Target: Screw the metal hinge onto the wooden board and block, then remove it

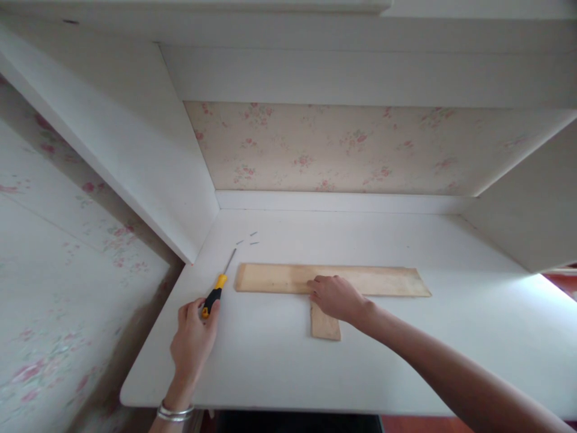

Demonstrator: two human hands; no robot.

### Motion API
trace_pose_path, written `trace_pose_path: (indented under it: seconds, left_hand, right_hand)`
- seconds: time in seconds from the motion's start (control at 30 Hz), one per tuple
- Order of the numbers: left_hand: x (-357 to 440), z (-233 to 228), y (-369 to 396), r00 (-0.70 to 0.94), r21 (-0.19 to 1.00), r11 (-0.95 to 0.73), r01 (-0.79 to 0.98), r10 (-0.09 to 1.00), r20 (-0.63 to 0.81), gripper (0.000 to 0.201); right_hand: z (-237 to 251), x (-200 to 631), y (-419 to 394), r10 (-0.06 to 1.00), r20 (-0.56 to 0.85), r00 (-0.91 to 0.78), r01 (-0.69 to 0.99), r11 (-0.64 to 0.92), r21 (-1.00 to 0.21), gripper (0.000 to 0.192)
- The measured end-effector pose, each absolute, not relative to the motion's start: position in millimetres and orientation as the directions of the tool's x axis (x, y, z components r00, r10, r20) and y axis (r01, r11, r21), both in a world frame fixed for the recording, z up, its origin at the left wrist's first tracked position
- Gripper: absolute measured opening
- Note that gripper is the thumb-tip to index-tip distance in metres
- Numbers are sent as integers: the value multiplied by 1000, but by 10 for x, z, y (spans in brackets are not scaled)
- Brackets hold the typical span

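A screwdriver (pixel 221 281) with a black and yellow handle lies on the white desk, its tip pointing away from me. My left hand (pixel 195 337) has thumb and fingers closed around the handle's end. Across the desk stretches a long, flat wooden board (pixel 378 281). My right hand (pixel 336 296) grips its front edge near the middle, fingers bent over the wood and thumb hidden. Under that hand a short wooden piece (pixel 325 326) sticks out toward me, forming a T with the long board. Beyond the screwdriver tip lie three small screws (pixel 254 243).
The white desk (pixel 270 367) has a rounded front left corner. A white side panel (pixel 148 138) rises at the left and another panel (pixel 536 198) at the right. Floral wallpaper (pixel 324 150) shows behind. A shelf (pixel 315 30) overhangs the top.
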State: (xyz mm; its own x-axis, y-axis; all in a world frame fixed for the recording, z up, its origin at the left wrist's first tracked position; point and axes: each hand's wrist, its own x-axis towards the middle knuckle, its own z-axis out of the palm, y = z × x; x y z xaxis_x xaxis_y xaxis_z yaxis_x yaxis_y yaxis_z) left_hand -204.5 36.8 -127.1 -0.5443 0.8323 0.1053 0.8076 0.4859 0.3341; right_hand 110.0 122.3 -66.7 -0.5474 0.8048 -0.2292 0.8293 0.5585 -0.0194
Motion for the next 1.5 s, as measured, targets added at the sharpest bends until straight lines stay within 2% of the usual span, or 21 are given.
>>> trace_pose_path:
  seconds: [0.1, 0.2, 0.3, 0.43, 0.77, 1.03, 1.13, 1.23, 1.3, 1.37, 1.43, 1.5]
  left_hand:
    - [-2045, -1269, 365, -547, 340, 487, 805, 830, 107, 44]
    - [-2037, -1259, 364, -543, 341, 483, 806, 833, 105, 45]
    - [-2032, -1250, 362, -544, 343, 486, 804, 834, 94, 45]
    - [-2046, -1265, 359, -542, 357, 482, 800, 836, 87, 44]
    - [-2076, -1294, 360, -548, 349, 486, 801, 830, 100, 44]
    - [-2080, -1287, 363, -545, 401, 472, 785, 834, 86, 43]
    - [-2096, -1265, 348, -553, 455, 447, 770, 824, 126, 47]
    - [-2046, -1192, 306, -554, 483, 393, 783, 793, 253, 49]
    - [-1923, -1125, 278, -487, 492, 289, 821, 804, 341, 44]
    - [-1715, -1062, 274, -369, 557, 122, 822, 858, 356, 34]
    - [-1450, -1021, 309, -205, 658, -7, 753, 948, 245, 28]
    - [-1188, -1014, 384, -72, 747, -39, 663, 991, 116, 30]
  right_hand:
    - [-694, 1068, 1200, 883, -166, -439, 894, 447, 10, 29]
    - [-735, 1051, 1194, 913, -212, -348, 925, 371, 79, 35]
    - [-773, 1058, 1201, 889, -266, -374, 907, 410, 96, 31]
    - [-770, 1052, 1199, 873, -271, -406, 895, 440, 75, 24]
    - [-582, 1074, 1232, 834, -256, -488, 853, 518, 61, 25]
    - [-626, 1118, 1276, 853, -230, -468, 868, 493, 60, 26]
    - [-657, 1119, 1279, 861, -211, -463, 874, 483, 51, 27]
    - [-644, 1111, 1278, 860, -205, -468, 876, 481, 19, 23]
    - [-619, 1087, 1274, 860, -186, -475, 877, 480, -17, 19]
    - [-593, 1041, 1265, 855, -170, -490, 871, 490, -48, 17]
    - [-571, 976, 1250, 844, -168, -509, 860, 505, -71, 17]
    - [-551, 901, 1226, 828, -179, -532, 847, 524, -92, 17]
